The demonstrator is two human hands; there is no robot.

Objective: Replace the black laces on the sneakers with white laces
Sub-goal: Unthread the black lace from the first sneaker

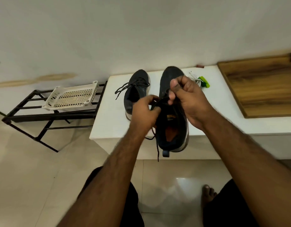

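- Black lace (157, 102) is pinched by both hands over the near sneaker (172, 128), which lies on the white bench (108, 112) with its heel past the front edge.
- Curled fingers of the left hand (145, 112) are closed round a strand of the lace; a loose end is seen hanging below that hand, past the bench edge.
- Thumb and fingers of the right hand (187, 97) are pressed together on the lace at the tongue.
- Dark mesh fabric, a pale sole and an orange insole are shown by the near sneaker.
- Beyond the left hand, a second sneaker (136, 92) is stood on the bench, its black lace still threaded and loosely spread.
- Beyond the right hand, a coiled white lace bundle (197, 80) with a green tag is laid on the bench.
- Left of the hands, a perforated white plastic tray (72, 97) is rested on a black metal rack (43, 118).
- Right of the hands, a wooden board (259, 86) is laid flat.
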